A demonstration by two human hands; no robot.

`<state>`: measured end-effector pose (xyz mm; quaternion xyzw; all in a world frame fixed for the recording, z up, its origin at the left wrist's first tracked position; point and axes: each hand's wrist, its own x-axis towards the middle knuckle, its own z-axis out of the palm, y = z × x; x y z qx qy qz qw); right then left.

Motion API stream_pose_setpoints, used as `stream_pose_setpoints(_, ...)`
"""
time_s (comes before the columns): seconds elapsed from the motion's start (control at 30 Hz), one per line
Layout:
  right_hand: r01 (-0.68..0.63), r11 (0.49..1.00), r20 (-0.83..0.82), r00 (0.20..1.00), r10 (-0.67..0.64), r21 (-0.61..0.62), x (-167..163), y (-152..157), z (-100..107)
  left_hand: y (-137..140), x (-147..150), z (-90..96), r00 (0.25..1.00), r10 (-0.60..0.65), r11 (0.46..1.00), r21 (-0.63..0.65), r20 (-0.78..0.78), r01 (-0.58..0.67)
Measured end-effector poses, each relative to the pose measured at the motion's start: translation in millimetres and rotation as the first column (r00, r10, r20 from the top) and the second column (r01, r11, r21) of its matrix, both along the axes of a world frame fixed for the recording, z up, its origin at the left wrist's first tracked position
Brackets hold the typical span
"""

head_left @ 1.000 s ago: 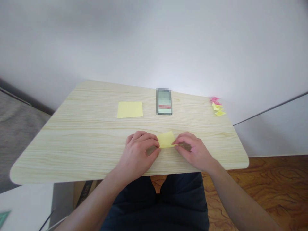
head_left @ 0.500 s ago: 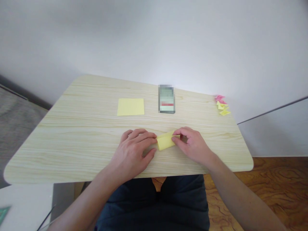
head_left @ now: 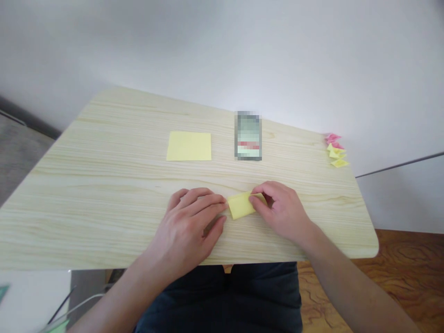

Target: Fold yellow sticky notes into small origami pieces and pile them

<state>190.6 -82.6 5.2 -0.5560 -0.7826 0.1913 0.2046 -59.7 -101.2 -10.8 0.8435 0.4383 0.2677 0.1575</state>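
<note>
A folded piece of yellow paper point(head_left: 240, 206) lies near the front of the wood-grain table point(head_left: 114, 203), slightly slanted. My right hand point(head_left: 284, 210) pinches its right part between thumb and index finger, hiding much of that end. On the other side, my left hand point(head_left: 190, 226) rests on the table with fingers stretched out and thumb apart. Its fingertips come up to the left edge of the folded paper; whether they touch it I cannot tell.
Beyond my hands lie a flat yellow paper sheet or pad point(head_left: 189, 146) and a phone point(head_left: 248, 136) with a blurred screen. Small pink folded paper point(head_left: 333, 139) and yellow folded pieces point(head_left: 336, 152) sit by the right edge. A pale wall point(head_left: 222, 55) stands behind.
The view has shifted, so the table and its items appear larger and farther apart. Both hands keep nearly the same pose, the right one still pinching the folded paper.
</note>
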Motion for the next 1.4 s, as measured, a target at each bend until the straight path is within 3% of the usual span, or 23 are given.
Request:
stream_pose_setpoints(0.53, -0.008, 1.000, 0.026, 1.000, 0.008, -0.028, 0.4, 0.0, -2.4, -5.6, 3.5, 1.7, 0.998, -0.049, 0.996, -0.082, -0.033, 0.046)
stream_pose_setpoints(1.4, 0.001, 1.000, 0.042, 0.999, 0.000, -0.025, 0.4, -1.0, -2.8, -8.9, 0.8, -0.5, 0.992, -0.102, 0.993, -0.067, -0.080, 0.096)
